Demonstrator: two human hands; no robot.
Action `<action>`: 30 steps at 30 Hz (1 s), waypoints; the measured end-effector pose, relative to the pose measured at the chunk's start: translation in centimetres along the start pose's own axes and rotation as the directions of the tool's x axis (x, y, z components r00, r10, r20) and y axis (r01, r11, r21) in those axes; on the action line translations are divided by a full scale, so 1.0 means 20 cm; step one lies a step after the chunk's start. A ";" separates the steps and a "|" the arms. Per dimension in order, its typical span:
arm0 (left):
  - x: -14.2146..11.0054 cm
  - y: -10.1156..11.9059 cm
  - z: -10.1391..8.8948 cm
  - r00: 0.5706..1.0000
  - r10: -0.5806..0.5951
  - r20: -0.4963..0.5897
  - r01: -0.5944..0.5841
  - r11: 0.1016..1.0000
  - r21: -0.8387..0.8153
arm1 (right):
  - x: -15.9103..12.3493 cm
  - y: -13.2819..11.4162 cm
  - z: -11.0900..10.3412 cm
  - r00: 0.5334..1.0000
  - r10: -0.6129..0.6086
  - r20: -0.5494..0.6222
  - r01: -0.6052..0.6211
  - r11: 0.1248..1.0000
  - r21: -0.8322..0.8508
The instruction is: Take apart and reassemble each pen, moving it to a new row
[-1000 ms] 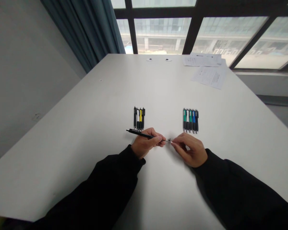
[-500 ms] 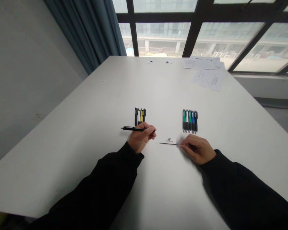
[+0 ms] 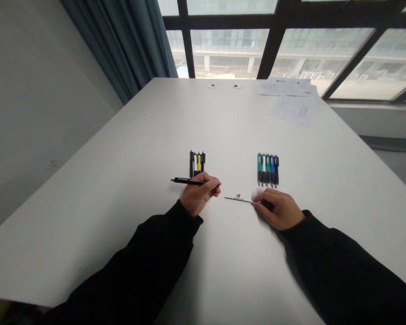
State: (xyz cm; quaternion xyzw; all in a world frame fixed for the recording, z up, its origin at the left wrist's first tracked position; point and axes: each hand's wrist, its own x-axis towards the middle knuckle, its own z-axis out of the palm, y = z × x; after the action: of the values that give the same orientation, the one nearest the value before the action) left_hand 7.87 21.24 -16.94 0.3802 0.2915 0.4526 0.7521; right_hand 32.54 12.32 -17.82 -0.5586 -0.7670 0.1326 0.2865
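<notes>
Holding black pen (image 3: 187, 181): left fingers (image 3: 217, 190) (papers (image 3: 284, 88) unreadable).

Black pen (image 3: 182, 181) is gripped in left hand (image 3: 200, 194), clip end pointed left. Thin dark rod (image 3: 235, 198) is pinched at its right end by thumb and forefinger of right hand (image 3: 278, 209). Tiny parts (image 3: 238, 195) are seen just beyond the rod on white desk (image 3: 122, 189), too small to identify. Four pens (image 3: 199, 162) are lined up beyond left hand, lower ends partly covered by it. Five pens (image 3: 268, 170) are lined up beyond right hand. Printed sheets (image 3: 286, 87) are overlapped at far right corner.
</notes>
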 end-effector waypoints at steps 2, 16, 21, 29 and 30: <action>0.00 0.00 0.00 1.000 -0.003 -0.004 0.003 1.000 0.007 | 0.00 0.00 0.00 1.000 -0.002 0.011 0.002 1.000 -0.005; 0.00 0.01 0.01 1.000 -0.007 0.011 0.006 1.000 0.017 | 0.01 -0.01 0.00 0.999 -0.027 0.026 0.028 0.999 -0.022; -0.01 0.00 0.01 1.000 -0.004 0.008 0.004 1.000 0.019 | 0.01 -0.02 0.01 0.999 -0.021 0.029 0.022 0.999 -0.042; -0.01 -0.01 0.01 1.000 0.000 0.017 -0.001 0.999 0.050 | 0.01 -0.02 0.01 0.998 -0.031 -0.057 0.032 0.999 0.016; -0.01 -0.02 0.02 1.000 -0.003 0.018 0.002 0.997 0.073 | 0.01 -0.03 0.01 0.995 -0.034 -0.095 0.038 0.998 0.048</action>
State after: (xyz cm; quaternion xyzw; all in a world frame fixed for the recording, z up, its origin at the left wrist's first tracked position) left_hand 8.23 20.79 -17.12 0.4111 0.3015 0.4371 0.7410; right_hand 31.96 12.23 -17.55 -0.5430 -0.7592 0.1200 0.3382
